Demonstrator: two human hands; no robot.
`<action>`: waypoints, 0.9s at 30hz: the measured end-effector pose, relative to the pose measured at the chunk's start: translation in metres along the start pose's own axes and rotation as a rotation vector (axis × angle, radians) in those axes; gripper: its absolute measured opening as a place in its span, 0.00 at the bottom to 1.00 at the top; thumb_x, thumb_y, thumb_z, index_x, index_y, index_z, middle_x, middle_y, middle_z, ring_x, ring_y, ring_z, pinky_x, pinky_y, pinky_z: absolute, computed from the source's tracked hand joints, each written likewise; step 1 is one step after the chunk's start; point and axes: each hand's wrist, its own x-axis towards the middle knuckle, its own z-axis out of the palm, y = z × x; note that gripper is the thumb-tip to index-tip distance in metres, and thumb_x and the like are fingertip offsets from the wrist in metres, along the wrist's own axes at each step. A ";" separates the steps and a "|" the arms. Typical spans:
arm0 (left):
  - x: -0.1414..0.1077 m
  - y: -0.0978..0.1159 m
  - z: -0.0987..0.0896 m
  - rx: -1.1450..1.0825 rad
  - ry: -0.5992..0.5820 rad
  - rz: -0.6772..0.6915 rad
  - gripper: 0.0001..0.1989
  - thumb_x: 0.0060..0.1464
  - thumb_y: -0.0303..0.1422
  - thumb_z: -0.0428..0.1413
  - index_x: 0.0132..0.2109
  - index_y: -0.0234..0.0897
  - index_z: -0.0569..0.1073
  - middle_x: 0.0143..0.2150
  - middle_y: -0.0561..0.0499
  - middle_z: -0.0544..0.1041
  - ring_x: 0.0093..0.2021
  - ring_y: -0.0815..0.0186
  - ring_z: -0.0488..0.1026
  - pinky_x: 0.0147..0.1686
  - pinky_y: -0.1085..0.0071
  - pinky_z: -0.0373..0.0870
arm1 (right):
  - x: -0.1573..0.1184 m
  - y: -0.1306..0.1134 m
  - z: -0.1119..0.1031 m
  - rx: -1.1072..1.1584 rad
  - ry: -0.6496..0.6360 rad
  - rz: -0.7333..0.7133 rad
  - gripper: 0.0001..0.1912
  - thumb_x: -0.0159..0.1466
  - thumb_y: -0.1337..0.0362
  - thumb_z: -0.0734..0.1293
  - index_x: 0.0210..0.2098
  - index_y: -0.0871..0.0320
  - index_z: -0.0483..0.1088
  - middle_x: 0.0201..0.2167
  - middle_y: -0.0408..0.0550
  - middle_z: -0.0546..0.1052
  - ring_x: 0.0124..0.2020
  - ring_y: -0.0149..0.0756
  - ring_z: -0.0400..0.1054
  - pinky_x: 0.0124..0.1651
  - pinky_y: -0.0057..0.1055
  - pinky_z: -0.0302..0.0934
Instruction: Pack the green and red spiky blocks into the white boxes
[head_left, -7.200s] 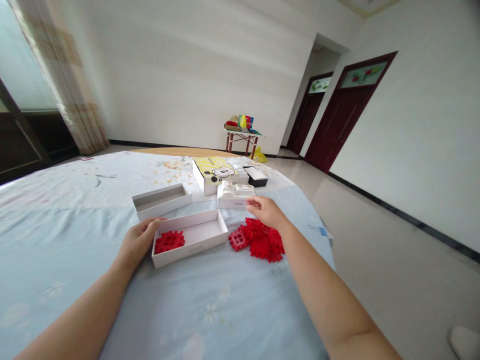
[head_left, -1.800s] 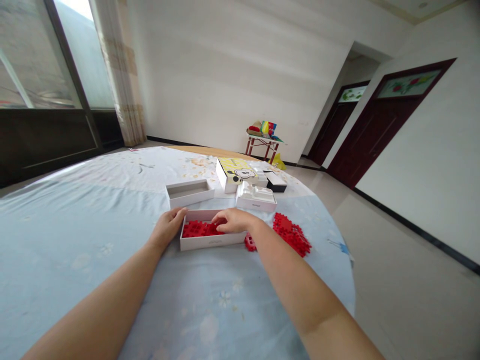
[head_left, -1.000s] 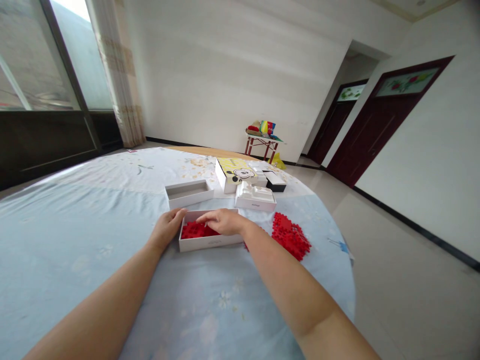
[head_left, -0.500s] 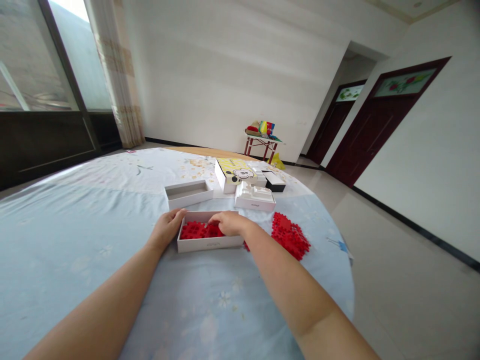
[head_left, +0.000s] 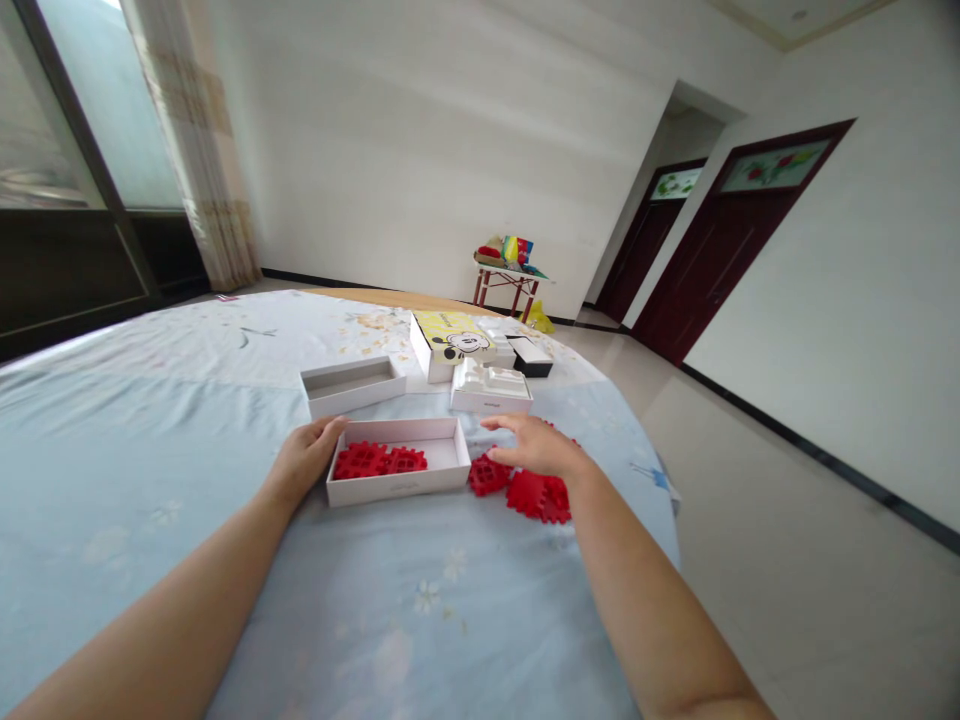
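A shallow white box (head_left: 442,485) lies on the cloth in front of me, with red toothed plastic building pieces (head_left: 361,460) in its left and middle part. My left hand (head_left: 304,458) grips the left wall of this box, thumb at the top edge. Right of the box, my right hand (head_left: 536,443) hovers over a loose pile of the same red pieces (head_left: 529,495). Its thumb and fingers are apart with nothing between them. The hand and forearm hide part of that pile.
Behind the box lies an open white box part (head_left: 352,400). Further back are a white box with a moulded insert (head_left: 491,400), a yellow-and-white cartoon box (head_left: 424,350) and a black-and-white box (head_left: 532,368). The round table's edge curves along the right.
My right hand has come out of the white box and moved right, over the loose red pieces. My left hand stays at the box's left end. The view has shifted slightly.
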 end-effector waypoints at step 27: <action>0.000 -0.005 -0.002 0.019 -0.016 -0.048 0.28 0.50 0.49 0.46 0.45 0.30 0.73 0.31 0.50 0.78 0.36 0.59 0.72 0.35 0.72 0.67 | -0.019 0.025 0.014 -0.158 0.016 0.116 0.32 0.51 0.57 0.68 0.54 0.55 0.62 0.52 0.52 0.67 0.52 0.43 0.60 0.54 0.37 0.52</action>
